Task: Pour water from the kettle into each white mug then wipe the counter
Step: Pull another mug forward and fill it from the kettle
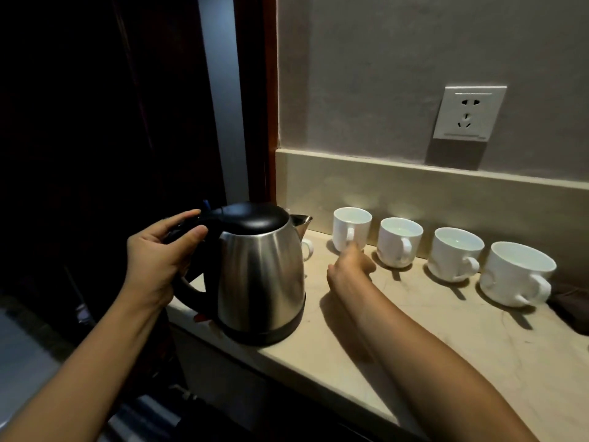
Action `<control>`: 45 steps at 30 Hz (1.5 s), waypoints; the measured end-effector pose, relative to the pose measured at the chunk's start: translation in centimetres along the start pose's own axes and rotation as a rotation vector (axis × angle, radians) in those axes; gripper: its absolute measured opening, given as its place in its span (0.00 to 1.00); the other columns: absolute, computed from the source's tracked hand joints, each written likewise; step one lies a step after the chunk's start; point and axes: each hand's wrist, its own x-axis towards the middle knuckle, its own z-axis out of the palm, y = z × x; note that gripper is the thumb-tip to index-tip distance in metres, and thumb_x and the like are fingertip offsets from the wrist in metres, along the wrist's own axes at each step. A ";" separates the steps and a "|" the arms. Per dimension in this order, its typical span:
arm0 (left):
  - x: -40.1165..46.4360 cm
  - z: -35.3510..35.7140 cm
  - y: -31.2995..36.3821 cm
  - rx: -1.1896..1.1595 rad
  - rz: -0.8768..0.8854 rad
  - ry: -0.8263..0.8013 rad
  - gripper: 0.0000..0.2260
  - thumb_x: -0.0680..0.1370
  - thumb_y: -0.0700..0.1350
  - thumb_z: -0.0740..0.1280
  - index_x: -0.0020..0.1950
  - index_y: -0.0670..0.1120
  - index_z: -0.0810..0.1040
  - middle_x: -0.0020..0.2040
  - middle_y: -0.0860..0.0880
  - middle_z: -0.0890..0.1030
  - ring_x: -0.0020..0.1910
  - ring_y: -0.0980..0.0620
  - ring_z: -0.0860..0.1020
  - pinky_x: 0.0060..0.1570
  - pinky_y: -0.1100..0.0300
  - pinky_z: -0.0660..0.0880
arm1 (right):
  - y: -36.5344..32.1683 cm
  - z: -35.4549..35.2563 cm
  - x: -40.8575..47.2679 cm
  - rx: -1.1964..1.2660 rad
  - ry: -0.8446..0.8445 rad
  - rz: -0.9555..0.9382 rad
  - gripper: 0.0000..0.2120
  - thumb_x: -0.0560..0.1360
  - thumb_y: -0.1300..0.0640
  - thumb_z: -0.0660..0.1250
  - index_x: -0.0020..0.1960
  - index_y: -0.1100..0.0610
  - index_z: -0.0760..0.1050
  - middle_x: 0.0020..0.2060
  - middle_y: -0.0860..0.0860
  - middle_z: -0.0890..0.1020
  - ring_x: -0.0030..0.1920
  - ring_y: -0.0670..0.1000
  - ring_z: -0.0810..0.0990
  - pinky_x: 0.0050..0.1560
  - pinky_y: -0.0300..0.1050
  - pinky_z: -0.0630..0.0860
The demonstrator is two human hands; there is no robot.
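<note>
Standing upright on the counter [414, 339] near its left front edge, the kettle [261, 275] has its spout turned toward the wall and its black handle toward the person. The left hand [153, 260] is at that handle: the fingers [178, 218] lie over the top of it and the thumb reaches across beside the lid, loosely closed round the grip. In my judgement this is a carrying hold, fit either to lift the kettle or to steady it where it stands.

Just past the spout, a fifth mug [306, 248] is almost wholly hidden behind the kettle body; only its handle shows.

To the right of the kettle, the right hand [349, 269] reaches toward the wall. It is blurred; its fingers appear gathered and pointing at the handle of the first mug [352, 228], just short of it or touching, and I cannot tell which. Nothing is seen held in it.

Beyond those fingertips to the right, three further white mugs [400, 240] stand in a row along the backsplash, apart from one another, handles turned toward the front. Water seems to lie in at least some. At the far right edge lies a dark cloth [570, 301], probably kept for the wiping, which looks not yet begun.
</note>
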 end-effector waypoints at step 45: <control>-1.3 8.6 2.0 -0.046 0.039 -0.367 0.15 0.64 0.55 0.75 0.50 0.59 0.85 0.38 0.56 0.85 0.39 0.50 0.79 0.36 0.63 0.77 | -9.8 -24.9 -4.7 -0.378 -0.341 -0.331 0.04 0.72 0.61 0.63 0.41 0.58 0.76 0.27 0.54 0.78 0.28 0.50 0.79 0.33 0.45 0.80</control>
